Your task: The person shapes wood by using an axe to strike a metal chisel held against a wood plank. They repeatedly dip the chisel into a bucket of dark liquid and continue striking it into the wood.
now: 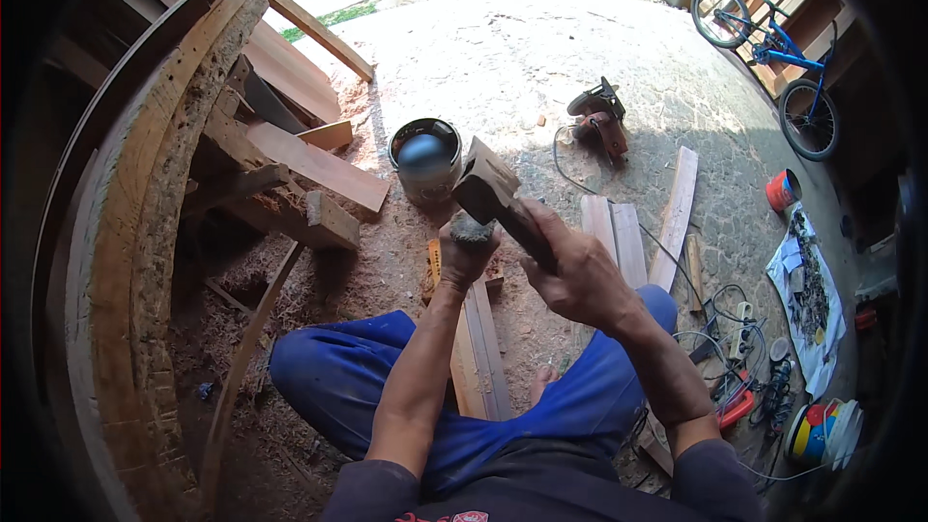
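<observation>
My right hand (577,275) is closed round the handle of a hammer with a blocky, worn head (486,186). That head hangs slightly above my left hand (466,259), overlapping it in view. My left fist grips an upright tool with a grey, battered round top (471,229); it looks like a chisel, though its lower end is hidden. Beneath both hands a long wooden plank (476,353) runs between my knees. Beside my left wrist is a yellow strip with dark marks (434,256), partly covered.
Left stands a heavy wooden bench (135,261); a bucket (425,159) is ahead. A circular saw (601,121) trails a cord. Boards (674,217), tangled cables (739,338), a red tin (782,190) and a blue bicycle (778,53) are right. Shavings cover the left floor.
</observation>
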Demonstrator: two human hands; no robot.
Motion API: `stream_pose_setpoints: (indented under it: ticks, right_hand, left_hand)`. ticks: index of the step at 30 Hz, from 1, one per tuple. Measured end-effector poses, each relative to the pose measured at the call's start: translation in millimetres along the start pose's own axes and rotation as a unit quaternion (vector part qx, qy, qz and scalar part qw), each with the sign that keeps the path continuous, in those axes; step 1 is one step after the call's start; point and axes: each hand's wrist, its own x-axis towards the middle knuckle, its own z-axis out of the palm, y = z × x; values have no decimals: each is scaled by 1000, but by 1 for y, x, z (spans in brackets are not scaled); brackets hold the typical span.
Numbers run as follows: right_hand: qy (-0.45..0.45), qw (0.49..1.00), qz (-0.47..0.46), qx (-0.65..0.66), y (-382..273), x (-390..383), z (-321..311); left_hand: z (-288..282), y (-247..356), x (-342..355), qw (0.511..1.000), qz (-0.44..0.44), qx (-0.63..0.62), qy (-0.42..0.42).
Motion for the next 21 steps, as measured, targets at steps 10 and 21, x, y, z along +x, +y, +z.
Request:
stream_pose_setpoints:
  ticks: [10, 21]
  right_hand:
    - [171, 976, -67, -115, -32, 22, -26]
    - [99, 981, 109, 128, 74, -39, 73]
  left_hand:
    - [-24, 3, 3, 999, -32, -27, 11]
    - [5, 14, 14, 998, -25, -56, -6]
